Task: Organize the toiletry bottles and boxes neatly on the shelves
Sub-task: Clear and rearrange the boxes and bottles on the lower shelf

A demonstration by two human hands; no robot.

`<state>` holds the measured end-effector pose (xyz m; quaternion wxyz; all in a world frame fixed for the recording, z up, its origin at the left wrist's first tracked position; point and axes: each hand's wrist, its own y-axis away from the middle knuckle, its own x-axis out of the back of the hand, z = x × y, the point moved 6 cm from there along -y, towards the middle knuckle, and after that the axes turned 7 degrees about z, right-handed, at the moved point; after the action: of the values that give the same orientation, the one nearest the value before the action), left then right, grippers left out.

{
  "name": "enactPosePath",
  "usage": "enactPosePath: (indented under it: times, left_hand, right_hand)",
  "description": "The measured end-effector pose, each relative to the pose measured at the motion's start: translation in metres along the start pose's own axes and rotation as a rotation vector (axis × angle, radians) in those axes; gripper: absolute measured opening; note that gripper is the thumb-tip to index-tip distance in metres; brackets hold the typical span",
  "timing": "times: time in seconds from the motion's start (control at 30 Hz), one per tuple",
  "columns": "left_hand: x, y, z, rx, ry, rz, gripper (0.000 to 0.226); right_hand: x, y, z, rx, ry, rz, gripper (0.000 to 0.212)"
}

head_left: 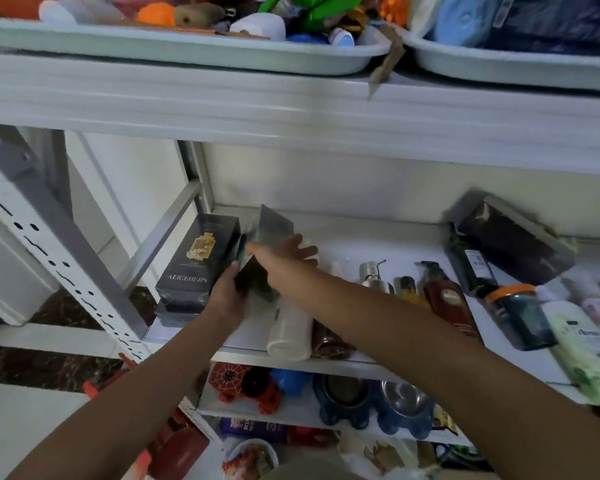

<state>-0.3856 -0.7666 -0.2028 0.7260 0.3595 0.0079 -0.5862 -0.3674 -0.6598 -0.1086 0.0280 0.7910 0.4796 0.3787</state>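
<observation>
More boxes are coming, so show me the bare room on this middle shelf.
Bare: the back strip of the shelf, between the right hand and the tilted dark box, behind the steel pump bottle. Crowded: around the white bottle at the front, and the whole right end.

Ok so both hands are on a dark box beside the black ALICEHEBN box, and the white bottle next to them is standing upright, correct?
Not quite. The head view shows the white bottle lying on its side, not standing upright. The rest holds: the left hand and right hand are both on the dark box beside the black ALICEHEBN box.
</observation>
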Motion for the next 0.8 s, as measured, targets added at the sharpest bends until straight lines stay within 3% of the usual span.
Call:
enactPosePath:
  times: [0.1,0.3,0.43,0.57,0.7,0.8]
  left_hand:
    - [0.002,0.001,0.003,-0.034,-0.101,0.096,0.027]
    - [0.022,-0.016,0.008,-0.039,-0.407,0.215,0.039]
    - [0.026,-0.01,0.009,-0.069,-0.383,0.231,0.048]
    - [0.023,-0.009,0.012,-0.11,-0.433,0.212,0.047]
    - [0.009,0.0,0.024,-0.338,-0.681,0.181,0.039]
    - [-0.012,0.014,0.039,-0.723,-0.988,0.085,0.04]
  right_hand:
    - [-0.008,-0.003,-0.003,0.055,0.093,0.002,0.099]
    - [-0.029,-0.007,0.0,0.102,0.145,0.001,0.09]
    - [-0.047,-0.019,0.014,0.105,0.123,-0.073,0.065]
    - [-0.053,-0.023,0.016,0.151,0.167,-0.055,0.071]
    - [-0.034,-0.026,0.014,0.428,0.298,-0.075,0.057]
    - [0.0,-0.033,0.012,0.68,0.341,0.058,0.042]
